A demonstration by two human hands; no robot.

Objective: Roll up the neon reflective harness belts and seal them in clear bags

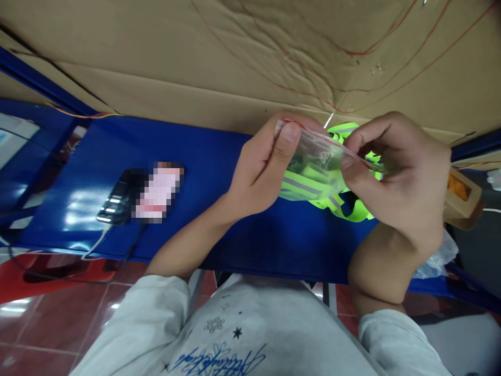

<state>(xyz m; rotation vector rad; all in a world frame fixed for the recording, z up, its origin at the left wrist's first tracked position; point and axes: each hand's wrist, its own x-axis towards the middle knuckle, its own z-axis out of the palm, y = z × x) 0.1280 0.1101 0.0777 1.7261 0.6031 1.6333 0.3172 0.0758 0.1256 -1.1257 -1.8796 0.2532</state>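
Note:
A clear zip-lock bag (319, 151) with a red seal line is stretched between my two hands above the blue table. My left hand (262, 167) pinches its left top corner, thumb on the near side. At the other end, my right hand (399, 172) grips the seal edge between thumb and fingers. Neon yellow-green straps (336, 201) with grey reflective stripes lie on the table behind and below the bag, partly hidden by it and by my right hand. Whether any strap is inside the bag I cannot tell.
On the left of the blue table (211, 156) lie a dark phone (121, 196) and a second device with a blurred screen (158, 192), both with cables. A cardboard box (464, 193) and crumpled clear plastic (438, 256) are at right. Brown cardboard (176, 47) with red wires walls the back.

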